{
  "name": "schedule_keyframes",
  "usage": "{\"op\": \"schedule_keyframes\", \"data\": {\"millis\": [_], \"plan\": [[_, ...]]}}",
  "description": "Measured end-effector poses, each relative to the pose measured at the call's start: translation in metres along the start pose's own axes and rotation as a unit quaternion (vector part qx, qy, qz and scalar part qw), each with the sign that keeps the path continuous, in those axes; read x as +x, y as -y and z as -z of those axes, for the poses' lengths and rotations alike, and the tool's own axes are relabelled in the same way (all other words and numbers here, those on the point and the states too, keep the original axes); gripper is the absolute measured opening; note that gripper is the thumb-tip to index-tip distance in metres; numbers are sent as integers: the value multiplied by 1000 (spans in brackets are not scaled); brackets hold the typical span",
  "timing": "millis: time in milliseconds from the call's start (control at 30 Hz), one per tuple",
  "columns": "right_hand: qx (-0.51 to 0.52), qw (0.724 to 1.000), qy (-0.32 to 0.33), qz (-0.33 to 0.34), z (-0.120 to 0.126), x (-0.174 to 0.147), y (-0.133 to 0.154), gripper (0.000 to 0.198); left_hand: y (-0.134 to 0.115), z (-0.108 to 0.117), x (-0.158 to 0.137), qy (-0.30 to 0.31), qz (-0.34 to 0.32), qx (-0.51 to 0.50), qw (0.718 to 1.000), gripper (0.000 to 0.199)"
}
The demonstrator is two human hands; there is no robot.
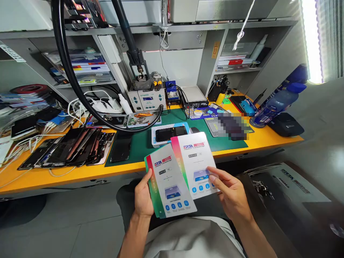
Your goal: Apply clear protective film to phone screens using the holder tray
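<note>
The left packet [174,179], possibly doubled, is pinched at its left edge by the left hand [143,198]; the right packet [197,159] is pinched at right by the right hand [233,195].

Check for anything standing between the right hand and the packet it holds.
Nothing visible does: the right hand pinches the right-hand packet directly, near its right edge. The left-hand packet, held by the left hand, overlaps only its left side, away from that grip.
</note>
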State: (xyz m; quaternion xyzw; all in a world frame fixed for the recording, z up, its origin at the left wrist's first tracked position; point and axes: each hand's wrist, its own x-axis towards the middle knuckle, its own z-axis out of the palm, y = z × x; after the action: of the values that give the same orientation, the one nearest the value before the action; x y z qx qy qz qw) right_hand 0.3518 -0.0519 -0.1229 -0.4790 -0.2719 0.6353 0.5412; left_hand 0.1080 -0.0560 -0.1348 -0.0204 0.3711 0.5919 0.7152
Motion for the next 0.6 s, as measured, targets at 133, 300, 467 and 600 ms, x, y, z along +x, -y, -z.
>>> {"op": "schedule_keyframes", "data": {"millis": [133, 300, 467, 600], "plan": [[62, 991, -92, 78, 5, 4, 15, 57, 4, -1, 0, -35, -89, 70, 993, 42], [15, 999, 29, -18, 8, 7, 12, 86, 13, -5, -2, -67, -153, 129, 978, 45], [-62, 989, 117, -69, -7, 1, -20, 54, 29, -16, -3, -84, -180, 169, 965, 49], [-59, 983, 167, -38, -16, 1, -32, 55, 46, -22, 0, -110, -163, 251, 948, 65]]}}
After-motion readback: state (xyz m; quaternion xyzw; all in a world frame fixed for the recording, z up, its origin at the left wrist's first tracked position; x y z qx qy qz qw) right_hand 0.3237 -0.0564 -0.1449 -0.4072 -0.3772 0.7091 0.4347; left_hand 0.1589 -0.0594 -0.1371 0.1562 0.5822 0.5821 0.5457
